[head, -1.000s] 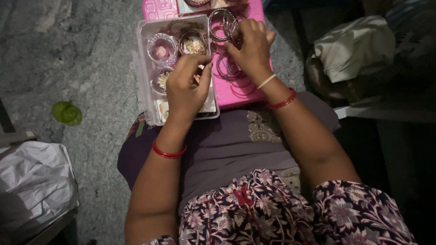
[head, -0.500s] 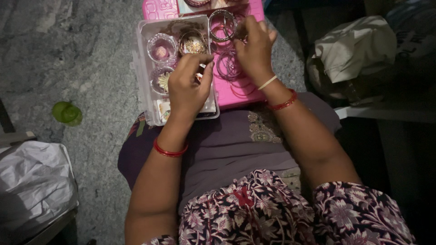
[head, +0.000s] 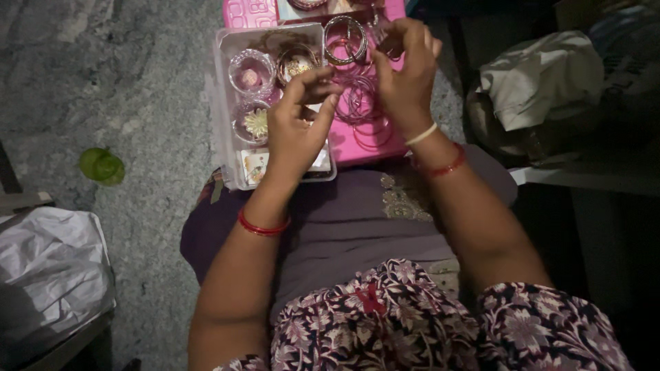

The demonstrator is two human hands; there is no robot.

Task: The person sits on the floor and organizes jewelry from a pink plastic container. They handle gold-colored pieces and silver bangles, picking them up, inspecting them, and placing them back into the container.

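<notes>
Since a moment ago both hands have lifted a little off the clear plastic tray (head: 221, 103) and drawn closer over the pink box (head: 357, 141), so the picking seems to have given way to handling a piece between them. On the left, the tray rests on her lap with small round cups of ornaments, a gold flower piece (head: 256, 124) among them. The left hand (head: 295, 127) hovers above it, fingers curled, thumb and forefinger pinched; what they pinch I cannot tell. The thin bangles (head: 364, 103) lie loose on the pink box beneath. The right hand (head: 405, 69) is half closed, its fingertips gripping something small and glinting near the stacked bangles (head: 345, 40).
</notes>
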